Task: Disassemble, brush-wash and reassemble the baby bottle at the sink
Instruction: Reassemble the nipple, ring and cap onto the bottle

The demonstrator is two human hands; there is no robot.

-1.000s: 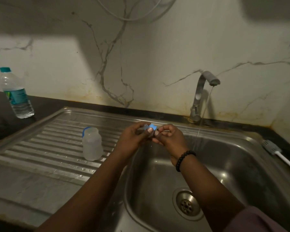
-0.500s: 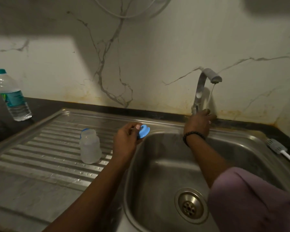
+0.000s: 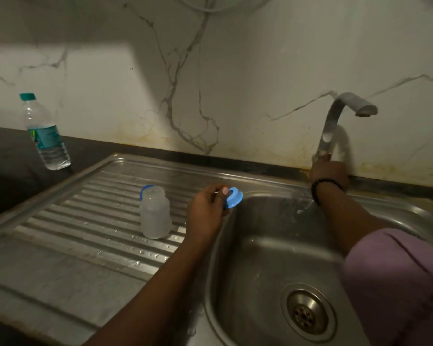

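Left hand [image 3: 205,211] pinches the round blue plastic bottle collar [image 3: 233,198], right hand [image 3: 329,172] grips the curved steel tap [image 3: 335,116] base (rinsing step, seemingly); next, carry the collar beneath the spout.

Left hand [image 3: 206,208] pinches blue ring [image 3: 234,198]; right hand [image 3: 329,172] grips tap base [image 3: 321,156].

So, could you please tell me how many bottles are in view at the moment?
2. The baby bottle stands upright on the ribbed drainboard, left of the basin. The water bottle stands on the dark counter at far left. No others show.
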